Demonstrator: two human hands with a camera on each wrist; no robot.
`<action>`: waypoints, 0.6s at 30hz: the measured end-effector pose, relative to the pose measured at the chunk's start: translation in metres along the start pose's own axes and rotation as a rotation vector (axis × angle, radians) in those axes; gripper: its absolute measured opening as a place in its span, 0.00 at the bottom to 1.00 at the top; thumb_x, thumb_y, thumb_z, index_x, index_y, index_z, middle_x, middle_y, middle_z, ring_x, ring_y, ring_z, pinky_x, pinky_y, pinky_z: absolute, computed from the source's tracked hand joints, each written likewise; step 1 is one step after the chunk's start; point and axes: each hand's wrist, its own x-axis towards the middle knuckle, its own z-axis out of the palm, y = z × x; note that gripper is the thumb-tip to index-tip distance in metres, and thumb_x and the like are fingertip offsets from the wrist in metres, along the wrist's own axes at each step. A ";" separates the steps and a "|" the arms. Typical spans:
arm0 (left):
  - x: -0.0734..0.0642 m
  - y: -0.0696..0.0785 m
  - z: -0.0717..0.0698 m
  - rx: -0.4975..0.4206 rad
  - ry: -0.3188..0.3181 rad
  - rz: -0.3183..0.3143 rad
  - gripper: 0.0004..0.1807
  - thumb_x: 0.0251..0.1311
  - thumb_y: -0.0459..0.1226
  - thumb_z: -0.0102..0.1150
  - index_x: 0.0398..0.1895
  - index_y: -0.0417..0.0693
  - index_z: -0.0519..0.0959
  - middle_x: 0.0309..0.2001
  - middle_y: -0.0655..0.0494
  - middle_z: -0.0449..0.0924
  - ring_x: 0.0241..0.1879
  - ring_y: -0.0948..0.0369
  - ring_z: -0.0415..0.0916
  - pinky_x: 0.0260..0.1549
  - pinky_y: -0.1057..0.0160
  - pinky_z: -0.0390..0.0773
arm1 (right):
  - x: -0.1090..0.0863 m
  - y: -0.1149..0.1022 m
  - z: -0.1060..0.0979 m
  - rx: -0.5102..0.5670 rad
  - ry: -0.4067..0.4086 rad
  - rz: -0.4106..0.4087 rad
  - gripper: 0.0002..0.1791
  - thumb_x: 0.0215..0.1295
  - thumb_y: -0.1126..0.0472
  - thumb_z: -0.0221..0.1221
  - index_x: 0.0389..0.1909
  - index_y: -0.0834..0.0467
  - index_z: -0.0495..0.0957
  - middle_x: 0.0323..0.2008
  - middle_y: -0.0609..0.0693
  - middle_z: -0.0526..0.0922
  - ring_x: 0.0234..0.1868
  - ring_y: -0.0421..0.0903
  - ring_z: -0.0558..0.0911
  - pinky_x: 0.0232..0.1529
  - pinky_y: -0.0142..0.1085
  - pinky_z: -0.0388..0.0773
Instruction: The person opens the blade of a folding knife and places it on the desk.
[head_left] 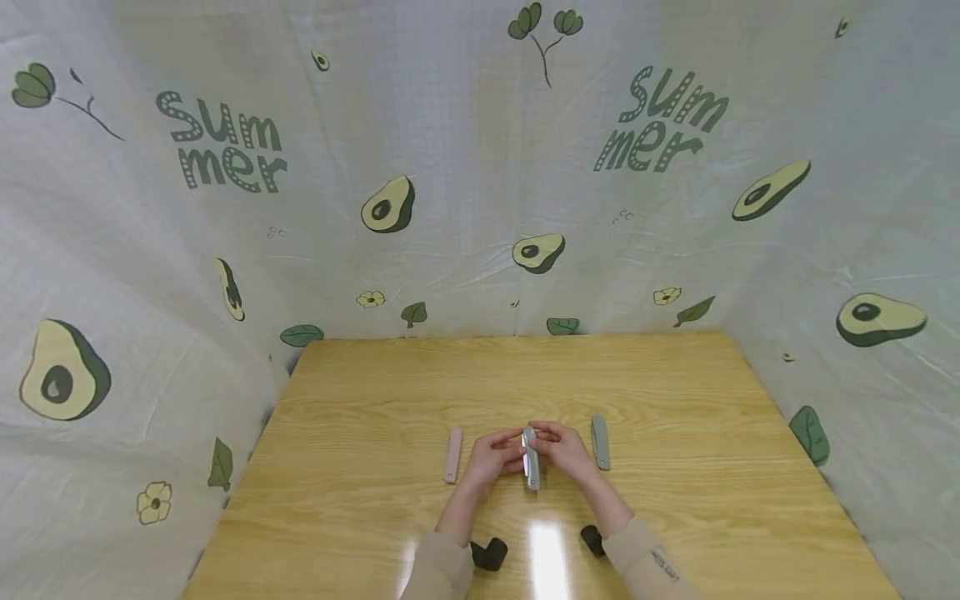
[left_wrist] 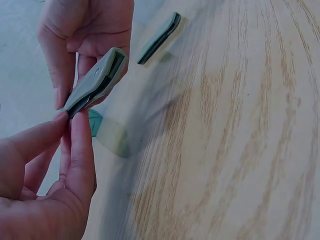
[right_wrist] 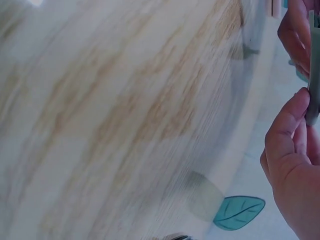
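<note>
A pale grey-green folding knife [head_left: 532, 467] with a slotted handle is held above the table between both hands. My left hand [head_left: 489, 458] pinches it from the left side between thumb and fingers. From the right, my right hand [head_left: 564, 450] pinches its far part. The left wrist view shows the handle [left_wrist: 97, 80] tilted, with its hollow slot towards the camera; how far the blade is out cannot be told. A similar pink folding knife [head_left: 453, 455] lies left of the hands. Another grey-green folding knife [head_left: 601, 442] lies to the right.
The wooden table [head_left: 360, 400] reaches back to a white cloth [head_left: 465, 275] printed with avocados and leaves, which also hangs at both sides. Black wrist-camera parts [head_left: 489, 554] show near the left wrist.
</note>
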 end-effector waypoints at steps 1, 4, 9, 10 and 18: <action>0.000 0.001 0.000 -0.001 0.001 -0.003 0.23 0.61 0.25 0.60 0.60 0.30 0.74 0.36 0.50 0.78 0.33 0.61 0.81 0.42 0.58 0.86 | 0.000 0.000 -0.001 0.002 -0.008 -0.003 0.22 0.64 0.70 0.61 0.57 0.74 0.73 0.42 0.62 0.82 0.41 0.47 0.82 0.43 0.45 0.85; -0.001 0.001 0.000 -0.003 -0.005 -0.003 0.23 0.62 0.27 0.60 0.61 0.30 0.73 0.36 0.49 0.78 0.33 0.62 0.81 0.41 0.58 0.87 | 0.001 0.000 -0.002 0.011 -0.026 0.006 0.23 0.64 0.69 0.61 0.58 0.73 0.72 0.42 0.61 0.82 0.40 0.45 0.81 0.42 0.42 0.85; -0.003 0.003 -0.001 0.004 -0.012 -0.001 0.23 0.63 0.27 0.59 0.61 0.30 0.72 0.35 0.49 0.77 0.31 0.62 0.81 0.39 0.59 0.87 | 0.001 0.001 -0.002 0.034 -0.053 0.004 0.24 0.64 0.68 0.61 0.60 0.73 0.71 0.42 0.60 0.82 0.40 0.45 0.82 0.43 0.41 0.85; -0.003 0.004 -0.001 0.005 -0.010 -0.002 0.23 0.63 0.27 0.59 0.61 0.31 0.72 0.35 0.50 0.77 0.31 0.62 0.81 0.39 0.59 0.87 | 0.000 0.001 -0.002 0.034 -0.058 -0.002 0.24 0.65 0.68 0.60 0.60 0.73 0.70 0.43 0.60 0.82 0.40 0.45 0.82 0.42 0.41 0.85; -0.001 0.002 -0.002 0.004 -0.009 -0.003 0.22 0.62 0.24 0.56 0.61 0.30 0.71 0.33 0.54 0.72 0.30 0.63 0.78 0.36 0.63 0.87 | -0.007 -0.012 -0.003 0.041 -0.033 0.009 0.23 0.65 0.70 0.59 0.60 0.73 0.70 0.40 0.58 0.81 0.39 0.47 0.81 0.44 0.48 0.85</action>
